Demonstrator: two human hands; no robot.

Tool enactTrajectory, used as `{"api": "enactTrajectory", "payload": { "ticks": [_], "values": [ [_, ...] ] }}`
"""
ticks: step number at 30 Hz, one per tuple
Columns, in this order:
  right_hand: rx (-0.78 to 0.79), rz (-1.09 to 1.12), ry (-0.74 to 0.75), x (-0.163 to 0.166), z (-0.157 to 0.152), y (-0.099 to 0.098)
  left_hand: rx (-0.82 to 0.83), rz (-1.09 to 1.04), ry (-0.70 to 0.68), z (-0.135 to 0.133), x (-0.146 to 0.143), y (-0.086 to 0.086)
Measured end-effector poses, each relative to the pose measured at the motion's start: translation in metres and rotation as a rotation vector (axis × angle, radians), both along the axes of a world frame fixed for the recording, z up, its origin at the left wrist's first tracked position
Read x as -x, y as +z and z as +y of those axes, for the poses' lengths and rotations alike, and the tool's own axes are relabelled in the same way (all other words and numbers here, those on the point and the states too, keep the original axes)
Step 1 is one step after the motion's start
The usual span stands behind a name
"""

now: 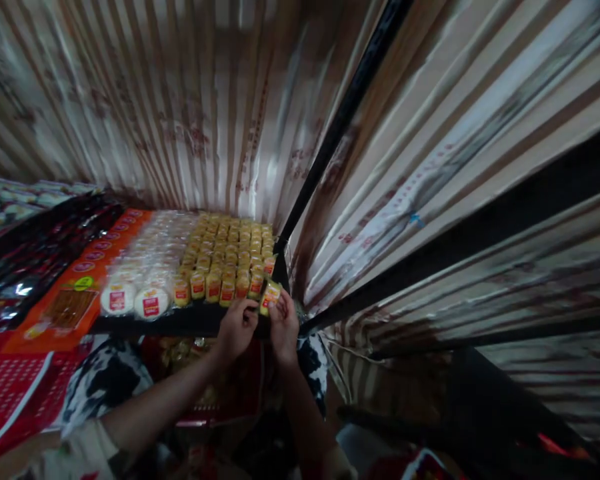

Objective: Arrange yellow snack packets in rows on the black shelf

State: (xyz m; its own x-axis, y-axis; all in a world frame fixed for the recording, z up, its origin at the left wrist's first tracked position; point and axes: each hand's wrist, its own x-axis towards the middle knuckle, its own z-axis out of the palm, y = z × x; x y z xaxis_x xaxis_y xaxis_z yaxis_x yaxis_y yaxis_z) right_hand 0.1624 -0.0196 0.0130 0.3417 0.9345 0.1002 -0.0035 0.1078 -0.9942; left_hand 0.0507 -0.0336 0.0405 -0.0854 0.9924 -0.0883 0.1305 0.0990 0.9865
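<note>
My right hand (285, 328) grips a small yellow snack packet (271, 296) with a red and white label, held upright at the front right corner of the shelf. Close by on its left, my left hand (237, 328) is closed with its fingers curled. Whether its fingertips pinch the packet's edge or something else, I cannot tell. Just behind both hands stand tight rows of similar yellow packets (220, 257) with red labels on their fronts.
Left of the rows lie clear-wrapped round white packs (151, 303), an orange pack (75, 293) and dark glossy packs (35, 247). A black post (325, 147) rises at the shelf's right corner. Corrugated sheet walls (180, 100) enclose the back and right. A red crate (25, 380) sits below.
</note>
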Motion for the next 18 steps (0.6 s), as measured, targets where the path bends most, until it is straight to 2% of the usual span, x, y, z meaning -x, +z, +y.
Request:
{"api": "enactTrajectory", "payload": {
  "ticks": [4,9,14,18],
  "values": [
    [-0.005,-0.121,-0.072,-0.013,0.029,-0.016,0.044,-0.034,-0.036,0.005,-0.015,0.001],
    [0.020,-0.212,-0.063,-0.018,0.059,-0.032,0.202,-0.213,-0.064,0.020,-0.038,-0.020],
    [0.020,-0.195,-0.020,-0.020,0.080,-0.040,0.193,-0.314,-0.081,0.034,-0.054,-0.032],
    [0.035,-0.253,0.025,-0.019,0.086,-0.039,0.192,-0.322,-0.072,0.040,-0.057,-0.040]
  ]
}}
